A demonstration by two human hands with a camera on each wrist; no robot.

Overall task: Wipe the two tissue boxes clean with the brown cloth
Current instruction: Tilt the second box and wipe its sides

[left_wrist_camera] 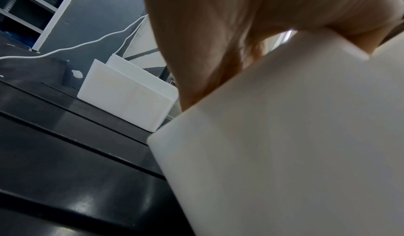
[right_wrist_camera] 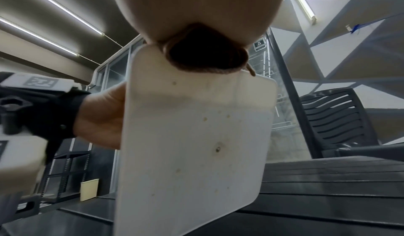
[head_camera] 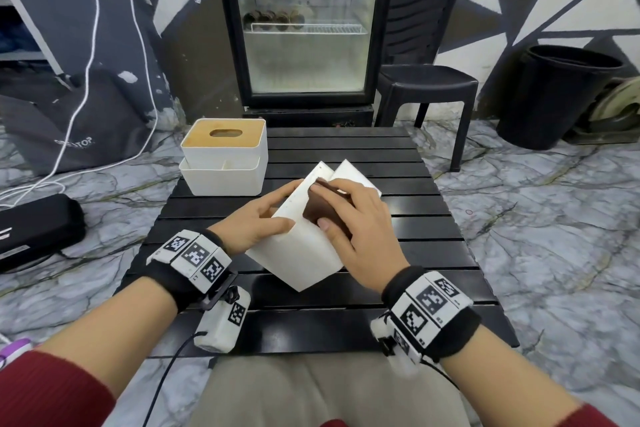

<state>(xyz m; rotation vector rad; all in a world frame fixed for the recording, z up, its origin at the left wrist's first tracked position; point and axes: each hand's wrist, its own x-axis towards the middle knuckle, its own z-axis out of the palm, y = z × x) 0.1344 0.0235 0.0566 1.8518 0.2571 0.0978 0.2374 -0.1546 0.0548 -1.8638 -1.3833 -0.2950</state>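
A white tissue box (head_camera: 301, 253) stands tilted on one corner in the middle of the black slatted table (head_camera: 433, 253). My left hand (head_camera: 266, 218) grips its left side, thumb on the near face and fingers behind. My right hand (head_camera: 349, 215) holds the bunched brown cloth (head_camera: 322, 211) and presses it on the box's upper face. In the right wrist view the cloth (right_wrist_camera: 205, 56) sits at the top edge of a speckled white panel of the box (right_wrist_camera: 196, 144). The second tissue box (head_camera: 225, 149), white with a wooden slotted lid, stands at the table's back left, untouched, also in the left wrist view (left_wrist_camera: 126, 98).
Behind the table stand a glass-door fridge (head_camera: 304, 28), a black plastic chair (head_camera: 426, 80) and a black bin (head_camera: 557, 94). A black case (head_camera: 34, 229) and white cables (head_camera: 79, 80) lie on the marble floor at the left.
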